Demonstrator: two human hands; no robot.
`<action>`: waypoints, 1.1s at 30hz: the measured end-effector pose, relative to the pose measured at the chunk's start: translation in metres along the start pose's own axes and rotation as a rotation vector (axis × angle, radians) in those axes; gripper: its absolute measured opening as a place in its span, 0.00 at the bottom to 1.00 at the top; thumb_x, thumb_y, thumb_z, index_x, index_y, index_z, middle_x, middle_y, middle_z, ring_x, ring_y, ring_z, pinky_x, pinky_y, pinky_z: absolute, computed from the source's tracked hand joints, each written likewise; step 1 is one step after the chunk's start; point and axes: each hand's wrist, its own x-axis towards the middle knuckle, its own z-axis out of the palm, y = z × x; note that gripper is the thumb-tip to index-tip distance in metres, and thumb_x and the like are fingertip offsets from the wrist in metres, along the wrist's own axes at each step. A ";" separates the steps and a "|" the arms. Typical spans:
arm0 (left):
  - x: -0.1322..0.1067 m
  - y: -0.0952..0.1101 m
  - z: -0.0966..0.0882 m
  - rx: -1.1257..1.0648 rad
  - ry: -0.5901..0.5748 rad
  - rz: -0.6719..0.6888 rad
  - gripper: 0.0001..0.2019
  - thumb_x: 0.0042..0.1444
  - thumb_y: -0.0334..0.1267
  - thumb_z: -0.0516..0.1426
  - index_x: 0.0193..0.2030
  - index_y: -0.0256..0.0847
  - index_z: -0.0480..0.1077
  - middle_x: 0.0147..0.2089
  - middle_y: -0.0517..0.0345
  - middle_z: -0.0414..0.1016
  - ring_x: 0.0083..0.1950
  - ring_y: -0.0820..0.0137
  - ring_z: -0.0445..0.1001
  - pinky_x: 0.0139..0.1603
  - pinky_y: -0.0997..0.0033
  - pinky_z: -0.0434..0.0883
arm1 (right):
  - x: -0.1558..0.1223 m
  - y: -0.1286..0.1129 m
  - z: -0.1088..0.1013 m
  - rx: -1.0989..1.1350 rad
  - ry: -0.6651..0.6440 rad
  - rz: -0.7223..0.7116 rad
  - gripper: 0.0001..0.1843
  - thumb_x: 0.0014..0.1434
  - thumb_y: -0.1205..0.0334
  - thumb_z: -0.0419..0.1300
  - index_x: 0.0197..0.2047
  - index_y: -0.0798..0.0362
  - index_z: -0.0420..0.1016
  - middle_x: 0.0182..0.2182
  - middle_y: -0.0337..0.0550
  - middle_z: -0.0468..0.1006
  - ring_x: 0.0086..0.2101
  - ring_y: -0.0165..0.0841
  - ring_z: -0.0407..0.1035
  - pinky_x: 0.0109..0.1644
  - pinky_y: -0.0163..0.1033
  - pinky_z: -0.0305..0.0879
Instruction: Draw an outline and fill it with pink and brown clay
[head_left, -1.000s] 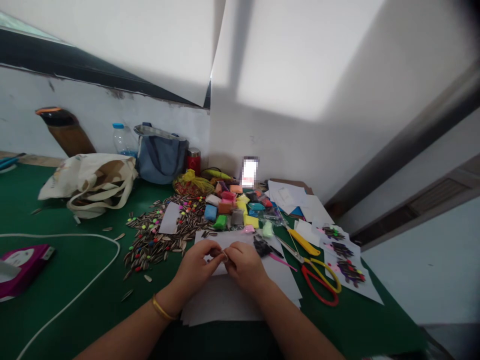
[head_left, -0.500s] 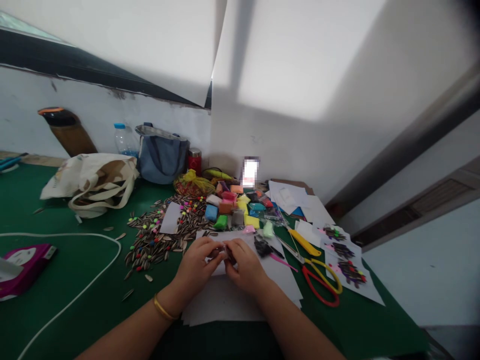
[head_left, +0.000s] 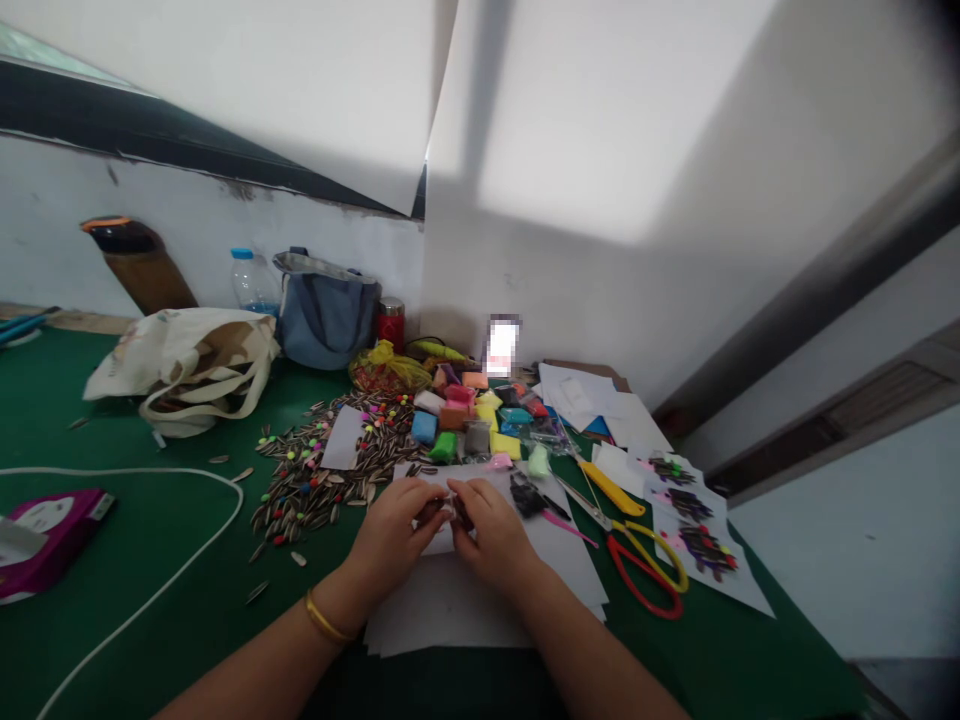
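Observation:
My left hand (head_left: 394,535) and my right hand (head_left: 491,535) meet fingertip to fingertip over a stack of white paper (head_left: 465,600) on the green table (head_left: 165,560). Both pinch something small and dark between them that I cannot make out. A gold bangle (head_left: 324,620) sits on my left wrist. Just left of my hands lies a heap of sunflower seeds (head_left: 322,470) dotted with small coloured balls. Blocks of coloured clay (head_left: 465,410) lie beyond my hands.
Red-and-yellow scissors (head_left: 645,560) and a yellow cutter (head_left: 607,487) lie to the right, near papers bearing seed figures (head_left: 690,520). A cloth tote (head_left: 184,365), blue bag (head_left: 326,310), water bottle (head_left: 247,282) and red can (head_left: 390,322) stand at the back. A white cable (head_left: 150,590) and magenta box (head_left: 45,535) are left.
My hands stay together over the paper; the fingers have shifted slightly around the small thing. The view has drifted a little.

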 end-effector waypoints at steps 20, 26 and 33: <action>0.000 0.001 0.002 -0.125 0.066 -0.023 0.03 0.60 0.38 0.57 0.39 0.43 0.71 0.39 0.56 0.75 0.40 0.68 0.72 0.42 0.68 0.70 | -0.002 0.004 0.002 -0.030 0.099 0.014 0.30 0.55 0.71 0.55 0.62 0.54 0.62 0.41 0.49 0.73 0.40 0.39 0.67 0.46 0.45 0.68; -0.003 0.001 0.006 -0.264 0.108 -0.136 0.03 0.58 0.38 0.58 0.35 0.43 0.71 0.35 0.58 0.74 0.35 0.69 0.72 0.37 0.70 0.70 | -0.001 0.003 0.004 -0.014 0.065 0.014 0.31 0.54 0.72 0.55 0.62 0.55 0.62 0.40 0.49 0.73 0.40 0.39 0.68 0.45 0.44 0.69; 0.006 -0.010 0.002 -0.805 0.366 -0.470 0.17 0.52 0.41 0.63 0.49 0.44 0.70 0.39 0.59 0.72 0.40 0.70 0.72 0.42 0.72 0.70 | -0.001 0.022 -0.011 -0.205 0.237 0.177 0.28 0.61 0.63 0.53 0.64 0.57 0.60 0.51 0.56 0.70 0.50 0.44 0.65 0.54 0.50 0.65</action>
